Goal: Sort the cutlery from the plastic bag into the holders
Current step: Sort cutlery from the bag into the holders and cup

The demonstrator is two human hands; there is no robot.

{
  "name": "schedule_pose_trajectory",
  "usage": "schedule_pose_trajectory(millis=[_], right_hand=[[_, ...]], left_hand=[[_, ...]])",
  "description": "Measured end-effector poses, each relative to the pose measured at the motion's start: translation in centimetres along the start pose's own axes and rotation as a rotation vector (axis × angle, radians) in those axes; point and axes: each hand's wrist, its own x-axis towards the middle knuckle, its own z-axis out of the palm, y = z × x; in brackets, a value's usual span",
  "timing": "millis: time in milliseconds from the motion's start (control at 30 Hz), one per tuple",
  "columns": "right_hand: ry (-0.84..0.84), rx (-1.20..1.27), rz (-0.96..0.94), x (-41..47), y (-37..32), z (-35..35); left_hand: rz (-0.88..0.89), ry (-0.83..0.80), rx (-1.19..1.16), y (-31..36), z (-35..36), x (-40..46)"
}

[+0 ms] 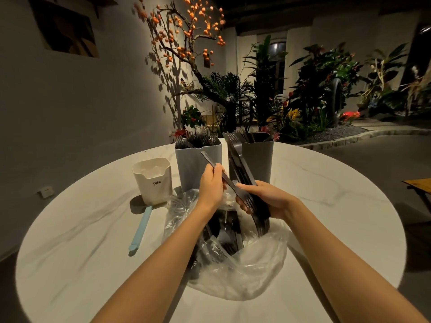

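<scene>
A clear plastic bag [245, 264] full of dark plastic cutlery lies open in the middle of the round white table [326, 194]. My left hand [211, 186] grips a single black fork [210, 160], handle pointing up and away, tines down near my right hand. My right hand [263, 198] holds a bundle of black forks [240, 164] that slants from the bag up toward the holders. Behind stand a blue-grey holder [193, 169] with fork tines showing and a darker grey holder [258, 159] with cutlery. A small cream holder [152, 180] stands at the left.
A light blue utensil [141, 226] lies flat on the table, left of the bag and in front of the cream holder. Beyond the table are a wall, a tree with orange fruits and many plants. A wooden table edge [419, 184] shows at the right.
</scene>
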Motion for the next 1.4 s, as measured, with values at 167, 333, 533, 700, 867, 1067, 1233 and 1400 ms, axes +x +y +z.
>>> schedule_pose_trajectory(millis=[167,333,533,700,867,1067,1233,1400], right_hand=[[0.077,-0.045,0.016,-0.6,-0.2,0.5],[0.1,-0.016,-0.003,-0.6,0.1,0.5],[-0.008,0.003,-0.039,-0.8,-0.1,0.7],[-0.082,0.082,0.013,-1.0,-0.2,0.8],[-0.14,0.139,0.043,-1.2,-0.4,0.8],[-0.14,0.177,0.043,-1.5,-0.5,1.0],[-0.174,0.241,0.033,-1.6,-0.6,1.2],[-0.175,0.251,0.003,-1.7,-0.7,1.4]], left_hand=[[0.013,0.014,-0.048,0.2,-0.3,-0.6],[0.007,0.026,-0.062,0.4,-0.6,-0.9],[0.06,0.021,-0.007,0.5,-0.8,-1.0],[0.043,0.038,-0.026,0.8,-0.2,-1.4],[-0.065,0.091,-0.214,1.3,-0.1,-0.9],[-0.121,0.115,-0.221,1.6,0.0,-1.3],[-0.211,0.054,-0.43,1.5,-0.2,-1.1],[-0.01,-0.003,-0.13,1.8,0.5,-2.1]])
